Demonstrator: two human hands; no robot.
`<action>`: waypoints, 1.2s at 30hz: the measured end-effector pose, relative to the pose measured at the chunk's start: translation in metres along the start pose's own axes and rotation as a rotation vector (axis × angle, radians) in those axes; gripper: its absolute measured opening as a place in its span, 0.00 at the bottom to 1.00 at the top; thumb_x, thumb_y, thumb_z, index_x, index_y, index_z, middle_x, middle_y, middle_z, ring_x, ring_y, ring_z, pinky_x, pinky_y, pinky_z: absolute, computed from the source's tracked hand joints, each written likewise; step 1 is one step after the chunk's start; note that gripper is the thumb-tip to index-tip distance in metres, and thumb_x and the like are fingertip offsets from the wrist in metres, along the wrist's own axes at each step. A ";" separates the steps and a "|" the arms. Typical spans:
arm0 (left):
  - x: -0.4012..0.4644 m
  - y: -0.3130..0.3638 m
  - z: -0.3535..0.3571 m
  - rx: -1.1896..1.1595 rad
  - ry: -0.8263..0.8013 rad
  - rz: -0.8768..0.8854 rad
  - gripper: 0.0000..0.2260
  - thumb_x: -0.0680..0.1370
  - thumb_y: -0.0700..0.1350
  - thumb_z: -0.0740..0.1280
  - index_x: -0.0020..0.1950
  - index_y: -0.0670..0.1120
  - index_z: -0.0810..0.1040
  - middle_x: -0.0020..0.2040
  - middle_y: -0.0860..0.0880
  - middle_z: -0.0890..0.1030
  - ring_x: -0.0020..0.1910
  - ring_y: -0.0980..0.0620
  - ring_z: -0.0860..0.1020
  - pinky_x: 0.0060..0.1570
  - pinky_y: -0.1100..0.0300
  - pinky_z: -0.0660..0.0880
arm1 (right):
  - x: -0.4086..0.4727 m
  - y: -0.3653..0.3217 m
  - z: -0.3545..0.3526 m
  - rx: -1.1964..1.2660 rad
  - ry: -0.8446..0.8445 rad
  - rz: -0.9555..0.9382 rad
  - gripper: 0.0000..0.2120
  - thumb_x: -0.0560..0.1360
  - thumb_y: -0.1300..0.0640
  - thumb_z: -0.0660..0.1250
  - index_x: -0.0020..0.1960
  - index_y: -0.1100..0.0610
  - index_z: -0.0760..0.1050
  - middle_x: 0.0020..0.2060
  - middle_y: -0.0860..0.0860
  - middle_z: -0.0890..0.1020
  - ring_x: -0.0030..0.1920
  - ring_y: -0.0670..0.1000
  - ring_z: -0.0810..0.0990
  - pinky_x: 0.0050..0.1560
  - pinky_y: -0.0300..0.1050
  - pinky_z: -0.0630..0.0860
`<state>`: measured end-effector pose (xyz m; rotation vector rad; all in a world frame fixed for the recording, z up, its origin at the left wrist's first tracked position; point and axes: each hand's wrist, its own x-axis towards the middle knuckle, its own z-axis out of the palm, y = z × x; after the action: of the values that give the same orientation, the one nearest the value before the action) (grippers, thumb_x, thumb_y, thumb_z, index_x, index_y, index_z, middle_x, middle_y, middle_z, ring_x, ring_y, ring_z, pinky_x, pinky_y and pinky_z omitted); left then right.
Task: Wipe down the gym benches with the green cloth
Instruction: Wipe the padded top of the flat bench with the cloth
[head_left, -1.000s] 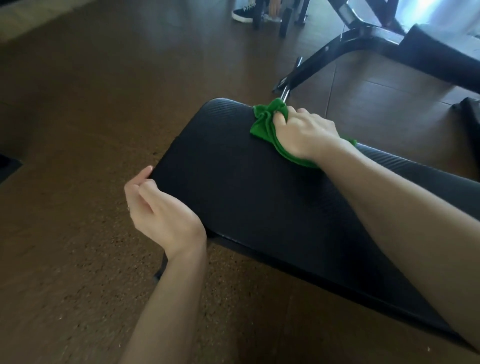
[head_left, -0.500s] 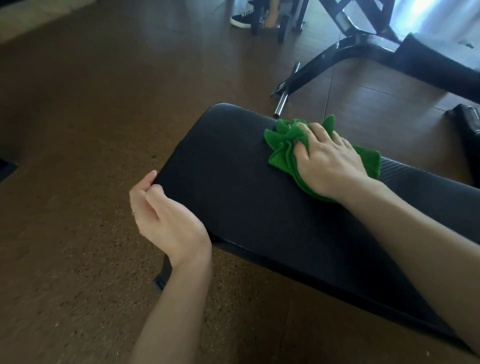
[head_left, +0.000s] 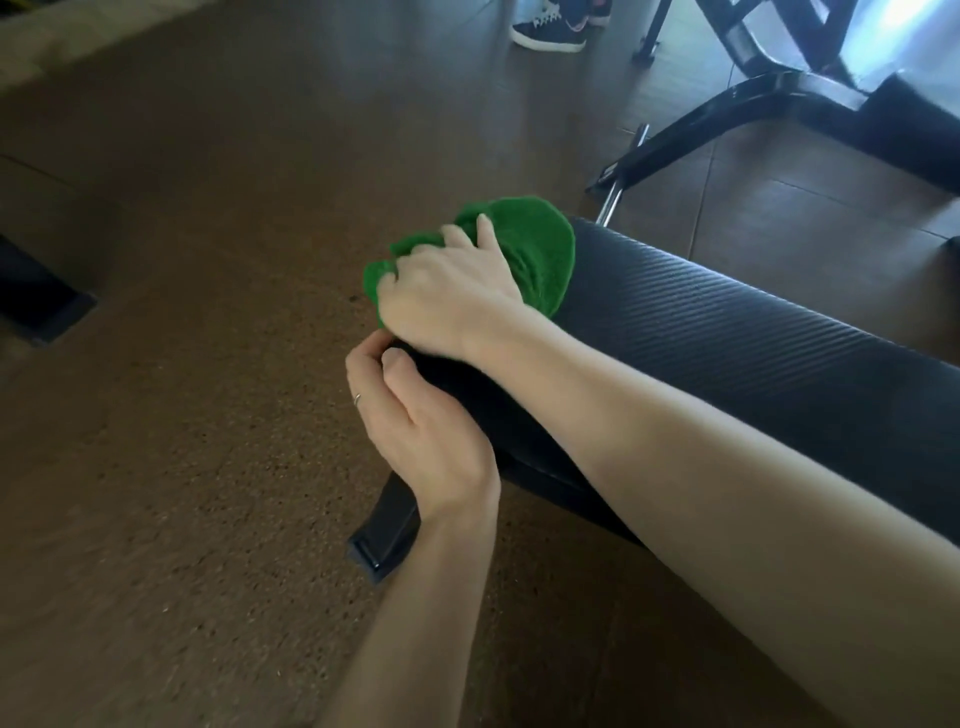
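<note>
Green cloth (head_left: 540, 254) bunched under gripping right hand (head_left: 447, 296) at bench (head_left: 727, 338) end, left hand (head_left: 421, 436) loosely curled just beside.

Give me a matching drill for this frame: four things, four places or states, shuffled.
Things:
1. green cloth
2. left hand
3. ring
4. sneaker

Places or states:
A. on a finger of the left hand
B. on the floor at the top of the view
C. bunched under the right hand at the bench end
D. resting at the bench's near corner, fingers curled

Pairs: 1-C, 2-D, 3-A, 4-B
</note>
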<state>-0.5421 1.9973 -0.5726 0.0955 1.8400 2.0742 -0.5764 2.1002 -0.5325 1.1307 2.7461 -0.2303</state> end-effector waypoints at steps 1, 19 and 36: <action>0.003 0.002 -0.003 -0.051 -0.029 -0.069 0.12 0.84 0.51 0.56 0.60 0.49 0.76 0.53 0.51 0.80 0.47 0.55 0.80 0.46 0.53 0.78 | -0.013 -0.002 0.005 0.008 0.038 -0.053 0.22 0.84 0.48 0.47 0.60 0.52 0.78 0.67 0.51 0.77 0.75 0.61 0.63 0.78 0.68 0.45; 0.016 0.012 -0.021 -0.205 0.057 -0.377 0.16 0.83 0.56 0.56 0.63 0.55 0.80 0.59 0.50 0.82 0.58 0.49 0.81 0.55 0.53 0.77 | -0.024 0.003 -0.002 -0.157 0.056 -0.337 0.24 0.82 0.41 0.48 0.43 0.49 0.77 0.45 0.48 0.80 0.54 0.55 0.77 0.70 0.55 0.66; 0.009 0.006 -0.013 0.015 -0.165 -0.169 0.23 0.84 0.61 0.49 0.70 0.58 0.77 0.67 0.58 0.78 0.68 0.56 0.75 0.73 0.49 0.70 | -0.011 0.154 -0.022 0.167 0.125 0.362 0.29 0.83 0.38 0.45 0.76 0.47 0.70 0.73 0.56 0.74 0.72 0.61 0.71 0.68 0.54 0.68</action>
<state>-0.5561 1.9870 -0.5701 0.1079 1.7046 1.8794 -0.4611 2.2051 -0.5213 1.7119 2.5985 -0.3554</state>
